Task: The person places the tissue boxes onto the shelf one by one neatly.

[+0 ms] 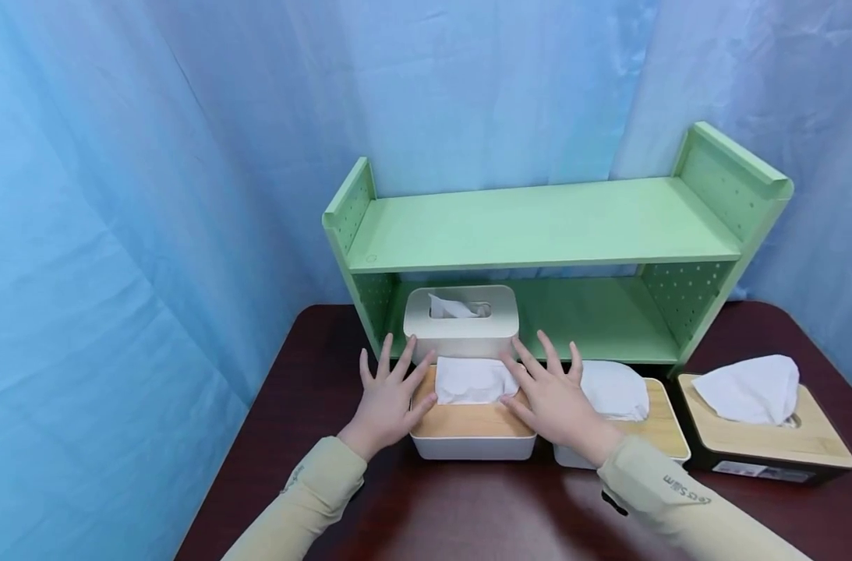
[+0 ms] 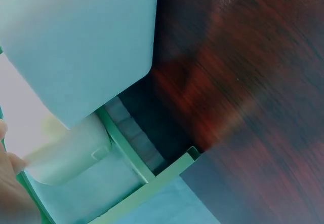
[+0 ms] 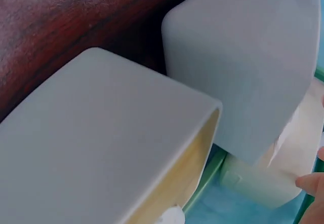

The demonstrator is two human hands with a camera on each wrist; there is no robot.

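A white tissue box (image 1: pixel 461 335) with a tissue poking from its oval slot sits at the left of the green shelf's lower level. My left hand (image 1: pixel 390 401) spreads its fingers at that box's front left corner, and my right hand (image 1: pixel 555 397) does likewise at the front right. In both wrist views, fingertips (image 2: pixel 16 162) (image 3: pixel 304 182) are right at the white box's side. Beneath and between my hands stands a second tissue box (image 1: pixel 472 421), white with a wooden lid, with a tissue lying across its top.
A green two-level shelf (image 1: pixel 545 226) stands at the back of the dark red table (image 1: pixel 313 436). Right of the middle box are another wooden-lidded white box (image 1: pixel 660 417) and a black one with a wooden lid (image 1: pixel 769 421). Blue curtains (image 1: pixel 187 195) hang behind and at the left.
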